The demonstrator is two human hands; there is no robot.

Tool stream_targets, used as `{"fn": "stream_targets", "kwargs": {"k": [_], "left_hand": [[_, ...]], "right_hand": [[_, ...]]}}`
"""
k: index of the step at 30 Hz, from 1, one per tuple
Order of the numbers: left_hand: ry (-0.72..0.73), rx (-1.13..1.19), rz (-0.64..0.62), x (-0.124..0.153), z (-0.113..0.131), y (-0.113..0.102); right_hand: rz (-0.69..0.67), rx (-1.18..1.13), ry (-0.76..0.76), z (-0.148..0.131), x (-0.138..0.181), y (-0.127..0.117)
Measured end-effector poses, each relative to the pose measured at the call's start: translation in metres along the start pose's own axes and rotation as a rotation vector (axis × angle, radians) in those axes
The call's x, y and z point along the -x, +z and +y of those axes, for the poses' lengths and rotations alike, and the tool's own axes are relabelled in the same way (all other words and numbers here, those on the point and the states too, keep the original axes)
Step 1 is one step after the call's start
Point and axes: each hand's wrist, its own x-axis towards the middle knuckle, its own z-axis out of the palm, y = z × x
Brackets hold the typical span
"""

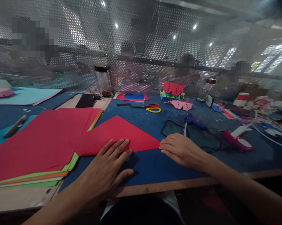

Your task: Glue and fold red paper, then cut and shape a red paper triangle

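Observation:
A folded red paper sheet (118,132) lies on the blue table mat (152,165) in front of me. My left hand (105,170) rests flat with fingers spread, its fingertips on the sheet's near edge. My right hand (178,149) lies palm down with fingers held together, their tips touching the sheet's right corner. Neither hand grips anything.
A stack of coloured paper (35,147) topped in red lies at left. Scissors (150,107), a blue glue gun (194,122), a pink tool (237,141), cables, a jar (103,80), a black phone (85,100) and paper crafts (173,90) lie further back. Behind a perforated screen (141,47) sit other people.

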Motion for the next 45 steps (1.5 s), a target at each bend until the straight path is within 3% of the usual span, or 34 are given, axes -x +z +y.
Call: {"fn": "stream_targets", "kwargs": {"k": [12, 18, 22, 30, 37, 45], "left_hand": [[-0.024, 0.007, -0.021, 0.001, -0.001, 0.003], [-0.024, 0.015, -0.038, 0.000, 0.000, -0.001], [-0.037, 0.043, -0.060, -0.003, 0.001, -0.005], [-0.262, 0.200, -0.044, -0.023, 0.009, -0.016], [-0.363, 0.266, -0.002, -0.046, 0.012, -0.015], [-0.397, 0.224, 0.048, -0.048, 0.012, -0.008]], "right_hand": [[0.027, 0.029, 0.031, 0.014, 0.019, -0.006], [0.136, -0.114, 0.117, 0.003, -0.005, -0.020], [0.058, -0.247, 0.222, -0.001, -0.025, -0.015], [-0.008, -0.272, 0.292, 0.006, -0.030, 0.006], [0.013, -0.294, 0.291, 0.007, -0.031, 0.010], [0.031, -0.292, 0.285, 0.005, -0.030, 0.013]]}}
